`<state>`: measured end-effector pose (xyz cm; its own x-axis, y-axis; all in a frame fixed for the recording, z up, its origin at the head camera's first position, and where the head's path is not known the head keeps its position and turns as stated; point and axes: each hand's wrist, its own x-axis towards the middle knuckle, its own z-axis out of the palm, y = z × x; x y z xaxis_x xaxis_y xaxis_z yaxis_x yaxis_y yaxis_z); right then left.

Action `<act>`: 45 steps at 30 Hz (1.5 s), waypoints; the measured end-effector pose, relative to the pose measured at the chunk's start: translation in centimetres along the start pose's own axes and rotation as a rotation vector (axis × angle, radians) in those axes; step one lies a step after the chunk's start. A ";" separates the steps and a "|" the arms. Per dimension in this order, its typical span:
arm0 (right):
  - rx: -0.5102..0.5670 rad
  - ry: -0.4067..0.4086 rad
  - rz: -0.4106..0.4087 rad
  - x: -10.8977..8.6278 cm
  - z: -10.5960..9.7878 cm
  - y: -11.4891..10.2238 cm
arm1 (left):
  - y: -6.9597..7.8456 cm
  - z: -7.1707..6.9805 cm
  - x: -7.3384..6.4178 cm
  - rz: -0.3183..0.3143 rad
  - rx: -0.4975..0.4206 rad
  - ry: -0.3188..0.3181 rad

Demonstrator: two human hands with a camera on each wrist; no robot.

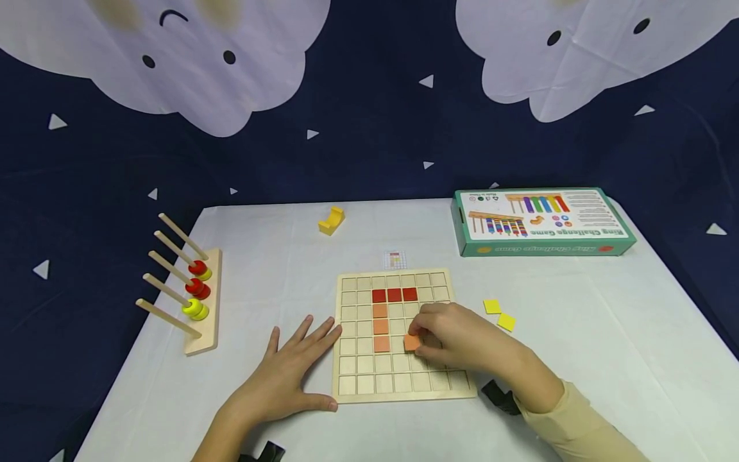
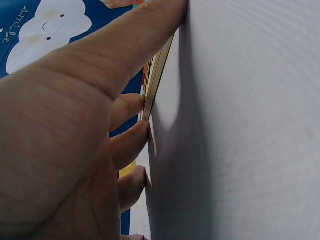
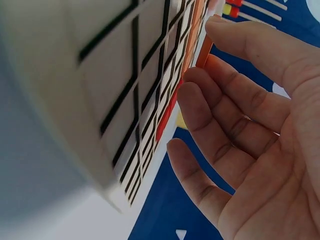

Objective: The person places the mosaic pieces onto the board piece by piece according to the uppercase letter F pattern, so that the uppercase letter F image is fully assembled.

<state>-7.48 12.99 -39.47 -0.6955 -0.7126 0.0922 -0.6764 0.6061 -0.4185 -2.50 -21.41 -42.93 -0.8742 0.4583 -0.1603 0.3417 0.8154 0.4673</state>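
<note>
A wooden grid board (image 1: 346, 385) lies on the white table with three red tiles (image 1: 394, 295) in a row and three orange tiles (image 1: 381, 326) in a column below the leftmost one. Over the board's middle, my right hand (image 1: 450, 337) pinches another orange tile (image 1: 412, 343) between thumb and fingers. In the right wrist view that orange tile (image 3: 205, 50) shows edge-on at the fingertips. My left hand (image 1: 291, 375) rests spread on the table, its fingertips and thumb touching the board's left edge. The left wrist view shows those straight fingers (image 2: 131, 142) against the board's side.
Two yellow tiles (image 1: 499, 314) lie right of the board. A small pattern card (image 1: 395, 260) sits behind it. At the left stands a peg rack (image 1: 210, 321) with red and yellow rings. A yellow curved block (image 1: 331, 221) and a green game box (image 1: 543, 249) are at the back.
</note>
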 end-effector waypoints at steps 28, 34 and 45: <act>-0.110 -0.085 -0.070 2.8 2.5 -3.0 | 0.0 -0.2 -0.1 -0.002 0.004 0.003; -0.124 -0.088 -0.070 2.8 2.5 -3.2 | 0.0 -0.2 -0.1 0.005 -0.004 0.007; -0.139 -0.083 -0.085 2.6 2.5 -3.2 | 0.1 -0.4 -0.1 -0.001 -0.001 0.000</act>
<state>-6.51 8.28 -40.15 -0.6158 -0.7866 0.0443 -0.7629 0.5813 -0.2831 -2.47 -21.48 -42.51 -0.8745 0.4575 -0.1613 0.3404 0.8156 0.4680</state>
